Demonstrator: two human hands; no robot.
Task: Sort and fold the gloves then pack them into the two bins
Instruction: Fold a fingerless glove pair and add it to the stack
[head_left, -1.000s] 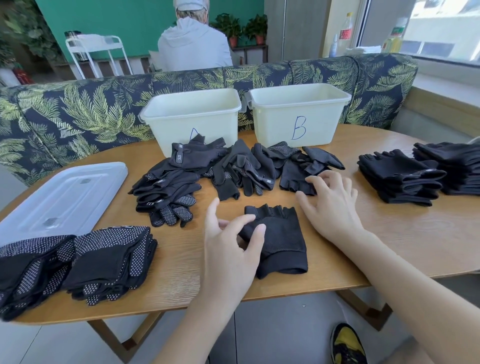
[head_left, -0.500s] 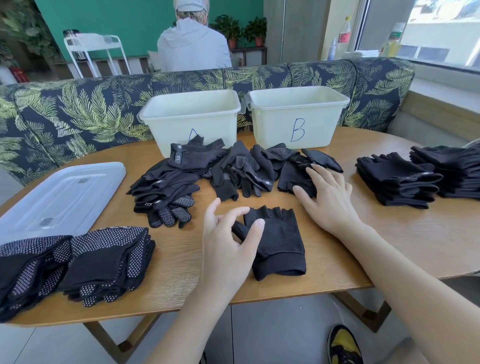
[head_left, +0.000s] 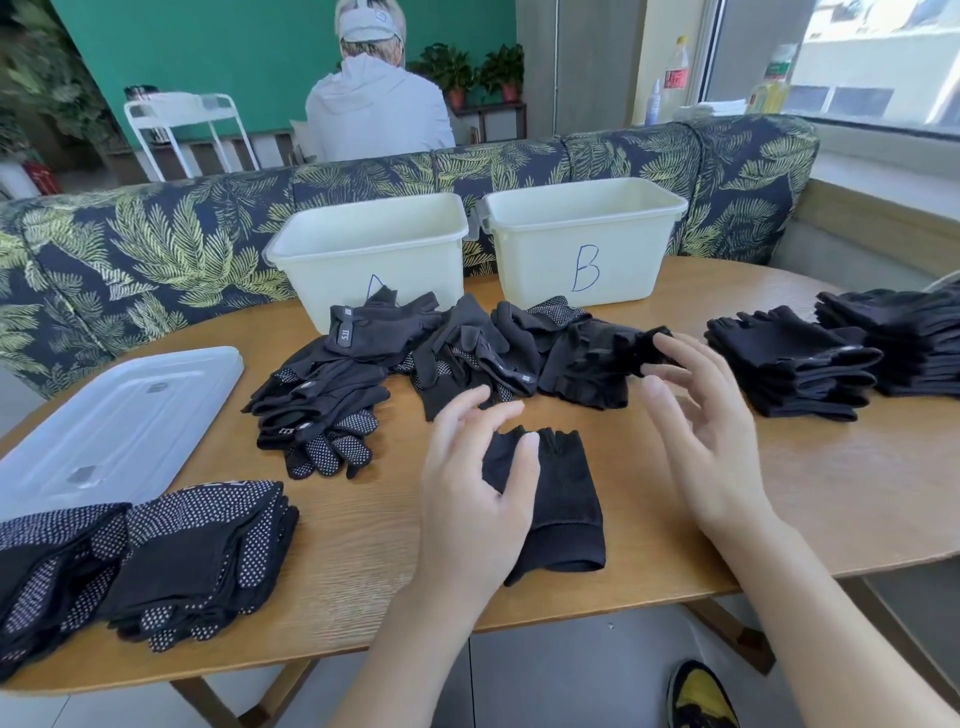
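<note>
A black fingerless glove (head_left: 563, 499) lies flat on the wooden table (head_left: 779, 499) in front of me. My left hand (head_left: 475, 488) hovers over its left edge, thumb tip on the fabric and fingers loosely spread. My right hand (head_left: 701, 431) is raised beside it, fingers spread and loosely bent, fingertips touching the right end of the loose glove heap (head_left: 519, 348). Behind the heap stand two pale bins, bin A (head_left: 374, 249) and bin B (head_left: 582, 228). Stacked fingerless gloves (head_left: 789, 364) sit at the right, and stacked dotted gloves (head_left: 197, 551) at the near left.
A clear plastic lid (head_left: 119, 415) lies on the table's left side. A second fingerless stack (head_left: 904, 338) is at the far right edge. A leaf-patterned sofa back (head_left: 156, 244) runs behind the table, and a person (head_left: 379, 104) sits beyond it, facing away.
My right hand has lifted off the glove heap and its fingers have spread. My left hand has edged forward over the flat glove.
</note>
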